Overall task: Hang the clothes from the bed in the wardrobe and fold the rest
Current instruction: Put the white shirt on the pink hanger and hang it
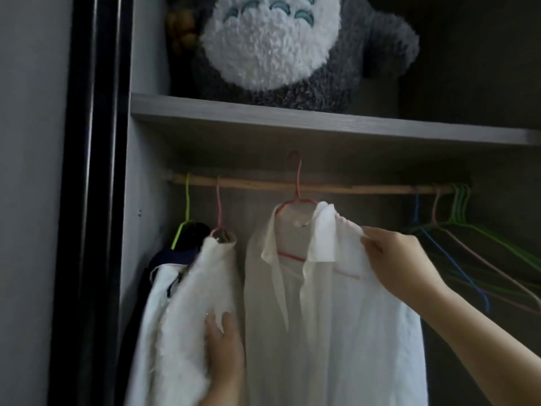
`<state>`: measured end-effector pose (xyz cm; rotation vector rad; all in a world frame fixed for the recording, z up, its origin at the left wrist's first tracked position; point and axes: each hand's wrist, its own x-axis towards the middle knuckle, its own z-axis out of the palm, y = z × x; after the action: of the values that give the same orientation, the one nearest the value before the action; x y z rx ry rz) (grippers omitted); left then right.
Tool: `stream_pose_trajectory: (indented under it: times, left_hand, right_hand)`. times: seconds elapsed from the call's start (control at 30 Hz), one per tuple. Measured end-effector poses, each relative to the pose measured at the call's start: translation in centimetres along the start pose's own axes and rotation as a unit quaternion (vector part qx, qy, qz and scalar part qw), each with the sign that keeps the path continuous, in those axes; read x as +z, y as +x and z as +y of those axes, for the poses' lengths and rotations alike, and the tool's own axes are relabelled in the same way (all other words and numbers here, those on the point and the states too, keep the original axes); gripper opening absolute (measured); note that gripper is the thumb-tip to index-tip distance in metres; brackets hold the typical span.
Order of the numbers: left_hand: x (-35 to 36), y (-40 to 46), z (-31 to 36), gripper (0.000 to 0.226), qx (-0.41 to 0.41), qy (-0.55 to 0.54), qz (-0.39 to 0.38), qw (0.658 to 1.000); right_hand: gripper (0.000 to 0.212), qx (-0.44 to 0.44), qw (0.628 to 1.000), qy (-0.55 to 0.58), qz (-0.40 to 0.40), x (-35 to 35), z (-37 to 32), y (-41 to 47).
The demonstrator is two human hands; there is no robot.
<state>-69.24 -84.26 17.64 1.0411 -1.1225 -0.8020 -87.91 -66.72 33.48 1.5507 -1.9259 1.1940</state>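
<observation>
A sheer white shirt [330, 312] is draped on a pink wire hanger [297, 200] whose hook stands above the wooden rail [322, 187], not resting on it. My right hand [401, 262] pinches the shirt's right shoulder together with the hanger. To the left, a fluffy white garment [190, 300] hangs from another pink hanger [218, 206] on the rail. My left hand [224, 344] lies flat against that fluffy garment, fingers straight.
A dark garment on a green hanger [183, 230] hangs at the rail's far left. Several bare coloured hangers [456, 230] crowd the right end. A shelf [322, 124] above holds a large grey-and-white plush toy [281, 45]. The black door frame [93, 171] stands left.
</observation>
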Motion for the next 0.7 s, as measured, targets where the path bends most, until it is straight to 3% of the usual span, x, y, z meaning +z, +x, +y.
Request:
stream_pose_trajectory:
  times: [0.27,0.5,0.7]
  left_hand:
    - [-0.4,0.4,0.6,0.046,-0.027,0.002,-0.027,0.999]
    - [-1.0,-2.9,1.4,0.047,-0.037,-0.051,-0.014,0.998]
    - [-0.9,-6.6,1.3,0.045,-0.029,-0.082,-0.028,0.996]
  right_hand:
    - [0.031,-0.005,0.998,-0.005,-0.070,5.0,-5.8,2.3]
    - [0.037,0.000,0.991,-0.022,-0.134,6.6,-5.5,-1.3]
    - [0.052,-0.052,0.977,-0.010,-0.208,7.1,-4.8,-3.1]
